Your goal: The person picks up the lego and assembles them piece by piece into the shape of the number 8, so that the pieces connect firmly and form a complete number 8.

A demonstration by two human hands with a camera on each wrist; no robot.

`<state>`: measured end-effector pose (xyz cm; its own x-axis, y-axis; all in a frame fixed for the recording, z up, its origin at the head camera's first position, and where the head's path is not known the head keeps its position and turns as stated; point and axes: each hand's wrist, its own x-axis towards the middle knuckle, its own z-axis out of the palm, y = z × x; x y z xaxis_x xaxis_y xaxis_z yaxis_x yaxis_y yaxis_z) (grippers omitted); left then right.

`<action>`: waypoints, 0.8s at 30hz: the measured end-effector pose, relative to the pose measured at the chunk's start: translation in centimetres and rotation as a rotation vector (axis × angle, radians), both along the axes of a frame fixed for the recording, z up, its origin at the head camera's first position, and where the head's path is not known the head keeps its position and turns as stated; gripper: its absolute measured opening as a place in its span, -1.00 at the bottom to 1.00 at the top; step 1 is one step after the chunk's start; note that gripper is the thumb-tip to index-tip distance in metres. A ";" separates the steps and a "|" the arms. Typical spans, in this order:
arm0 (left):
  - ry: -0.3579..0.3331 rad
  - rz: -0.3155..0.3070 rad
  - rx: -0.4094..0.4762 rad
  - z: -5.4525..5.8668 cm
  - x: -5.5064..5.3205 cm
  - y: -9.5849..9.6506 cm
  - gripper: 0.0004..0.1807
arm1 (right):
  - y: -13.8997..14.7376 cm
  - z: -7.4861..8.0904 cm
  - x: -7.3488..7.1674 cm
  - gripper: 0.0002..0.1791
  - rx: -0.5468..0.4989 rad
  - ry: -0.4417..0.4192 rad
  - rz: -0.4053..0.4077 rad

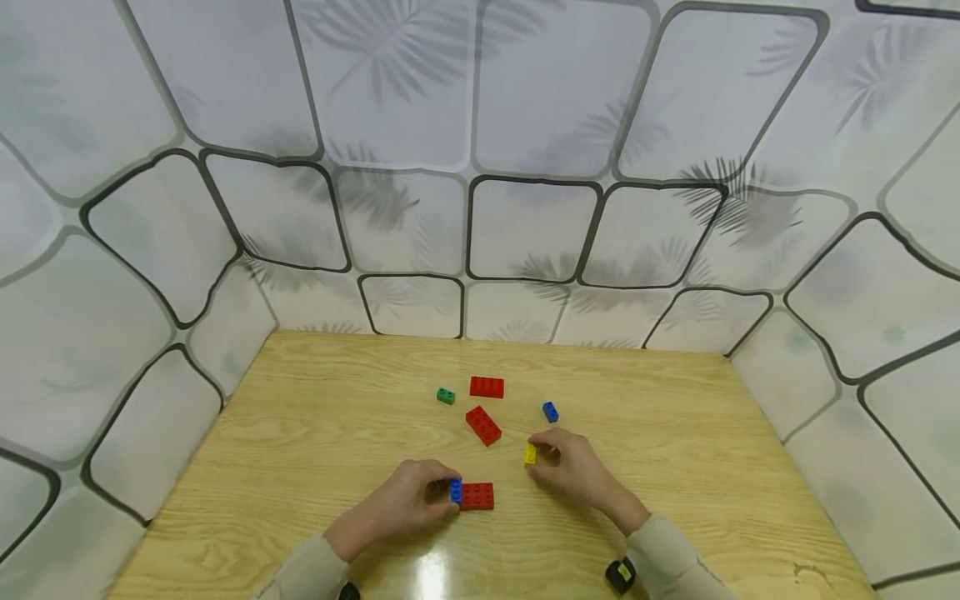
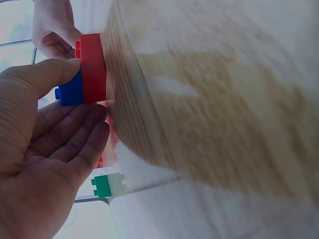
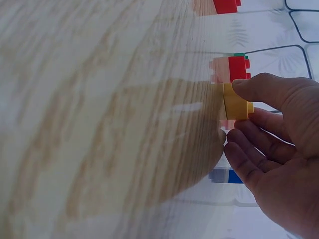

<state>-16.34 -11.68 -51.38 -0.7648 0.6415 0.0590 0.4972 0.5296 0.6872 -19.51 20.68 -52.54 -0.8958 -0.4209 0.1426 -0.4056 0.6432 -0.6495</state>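
My left hand [image 1: 411,497] pinches a small blue brick [image 1: 456,491] between thumb and fingers. In the left wrist view that blue brick [image 2: 71,91] sits on top of one end of a red brick [image 2: 93,67], which stands on the table. The red brick's studded top [image 1: 477,496] shows to the right of the blue one in the head view. My right hand [image 1: 573,467] pinches a small yellow brick [image 1: 530,454] by its two ends. The right wrist view shows the yellow brick [image 3: 236,101] at the tabletop, studs up.
Farther back on the wooden table [image 1: 337,400] lie a tilted red brick [image 1: 483,426], another red brick [image 1: 487,387], a small green brick [image 1: 446,396] and a small blue brick [image 1: 551,412]. Patterned panels [image 1: 532,229] wall the back and both sides.
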 end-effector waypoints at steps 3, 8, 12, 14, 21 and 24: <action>0.001 0.001 0.000 0.0 0.0 0.0 -0.60 | -0.1 0.0 0.0 -0.61 0.001 0.012 0.002; 0.004 -0.001 0.003 0.0 0.0 0.0 -0.60 | -0.1 0.1 0.0 -0.63 0.023 0.001 -0.006; 0.005 -0.001 0.008 -0.1 0.0 0.0 -0.60 | -0.1 0.3 0.0 -0.63 0.029 -0.008 -0.001; 0.001 0.000 0.013 -0.1 0.0 0.0 -0.60 | -0.1 0.3 0.0 -0.64 0.028 -0.008 0.001; -0.023 0.003 0.018 -0.1 0.0 0.0 -0.60 | -0.1 0.2 0.1 -0.66 0.021 0.008 0.008; -0.024 0.003 0.019 -0.1 0.0 0.0 -0.60 | -0.2 0.2 0.1 -0.66 0.019 0.008 0.013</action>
<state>-16.34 -11.72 -51.52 -0.7679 0.6383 0.0532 0.4792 0.5174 0.7090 -19.43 20.53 -52.32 -0.8892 -0.4349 0.1420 -0.4191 0.6498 -0.6341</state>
